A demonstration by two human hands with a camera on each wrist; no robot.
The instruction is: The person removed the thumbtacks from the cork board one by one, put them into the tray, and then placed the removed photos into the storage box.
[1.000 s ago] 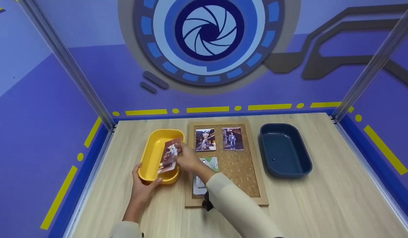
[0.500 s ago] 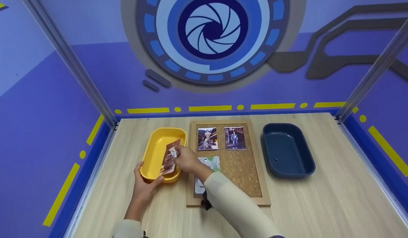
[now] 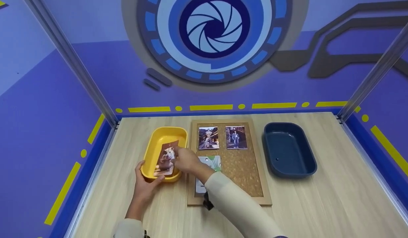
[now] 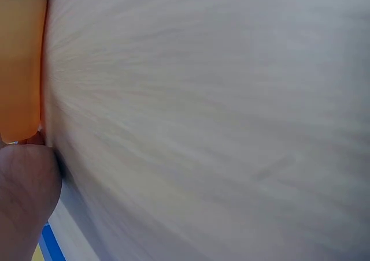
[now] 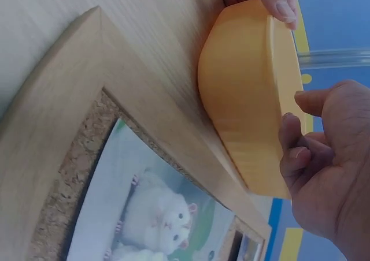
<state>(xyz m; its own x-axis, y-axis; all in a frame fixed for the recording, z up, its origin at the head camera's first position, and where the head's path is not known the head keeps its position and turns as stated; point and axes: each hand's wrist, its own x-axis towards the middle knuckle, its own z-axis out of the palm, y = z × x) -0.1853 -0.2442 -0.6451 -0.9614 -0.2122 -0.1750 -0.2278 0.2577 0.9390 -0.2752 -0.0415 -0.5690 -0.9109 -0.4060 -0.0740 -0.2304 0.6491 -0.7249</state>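
In the head view, a yellow bin point(image 3: 150, 155) stands left of a cork board point(image 3: 238, 172). My left hand point(image 3: 145, 188) grips its near end, thumb at the rim and fingers round the left corner. My right hand point(image 3: 188, 160) reaches over the bin's right side and pinches the right edge of a photo print point(image 3: 165, 160) of a white-and-brown animal. This photo lies slanted within the bin's opening. In the right wrist view, the right hand's fingers point(image 5: 296, 157) are at the bin's rim, and the photo is hidden behind the bin wall.
Two photos of people, one on the left point(image 3: 208, 138) and one on the right point(image 3: 236, 137), lie on the board's upper part. A white hamster photo point(image 5: 159, 215) lies lower left, partly under my right arm. A dark blue bin point(image 3: 290, 152) stands right of the board.
The photo in my right hand has dipped and turned its face more upward inside the yellow bin. My left hand keeps its grip on the bin. The head view has shifted slightly.
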